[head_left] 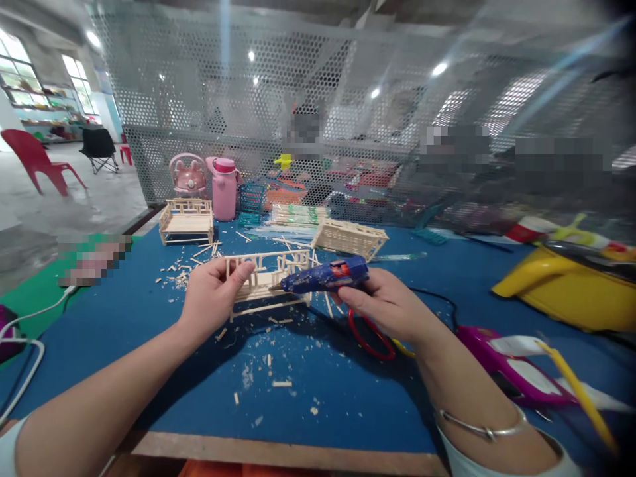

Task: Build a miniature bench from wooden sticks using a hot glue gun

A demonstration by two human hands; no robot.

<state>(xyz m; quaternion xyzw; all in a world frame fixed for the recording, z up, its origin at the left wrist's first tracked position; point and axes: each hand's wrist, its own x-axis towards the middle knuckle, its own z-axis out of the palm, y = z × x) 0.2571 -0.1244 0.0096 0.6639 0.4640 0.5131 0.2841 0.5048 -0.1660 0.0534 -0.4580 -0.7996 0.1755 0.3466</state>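
My left hand grips the left end of a miniature wooden bench built from thin sticks, thumb over its end frame. In my right hand is a blue hot glue gun, its fingers wrapped round the handle. The gun's nozzle points left, at the bench's seat; whether it touches cannot be made out. Behind stands a similar little stick bench, upright. Another stick-built piece lies tilted to the right of it. Scissors with a red handle lie below my right hand.
Stick offcuts litter the blue tabletop. A pink bottle and packs of sticks stand or lie at the back, before a perforated metal screen. At right are a yellow container and a magenta device.
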